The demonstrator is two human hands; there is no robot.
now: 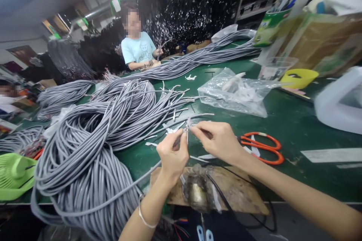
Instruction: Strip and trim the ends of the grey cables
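My left hand (pixel 174 152) is closed in a pinch around the end of a grey cable (pixel 141 179), which runs in from the coil at the left and passes behind the hand. A pale, frayed-looking tip (pixel 188 123) sticks up between my hands; its detail is blurred. Fingers of my right hand (pixel 216 139) pinch at this tip from the right. Just below my hands, a small metal pot (pixel 197 192) with a crusted rim sits on a brown board (pixel 243 192). Orange-handled scissors (pixel 263 147) lie beside my right wrist, their blades hidden behind it.
Large coils of grey cable (pixel 85 150) cover the left of the green table (pixel 294 120). Ahead lies a clear plastic bag (pixel 234 92). A white jug (pixel 339 101) and yellow container (pixel 299 78) stand right, a green fan (pixel 17 177) left. A co-worker (pixel 138 49) sits opposite.
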